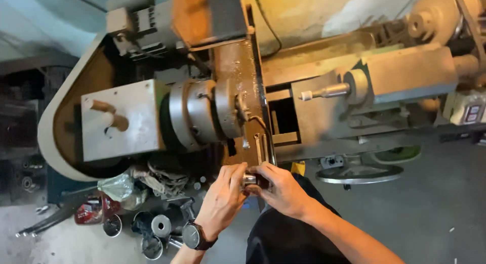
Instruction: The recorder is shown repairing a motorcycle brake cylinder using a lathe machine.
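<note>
The fingers [242, 179] of both hands are closing around a small metal piece [249, 179], pinching it from either side just below the lathe's [238, 87] carriage, at the end of a shiny handle [259, 148]. The left hand [223, 198], wearing a watch [192, 235], is gripping it from the left; the right hand [281, 190] is covering it from the right, so whether the piece is turning, coming off or going on cannot be told. The work appears to be midway: the piece is still in hand at the machine. Counted: two hands, one watch, one round chuck [195, 115], one handwheel [359, 174], and at least three round metal parts [161, 225] lying on the floor.
</note>
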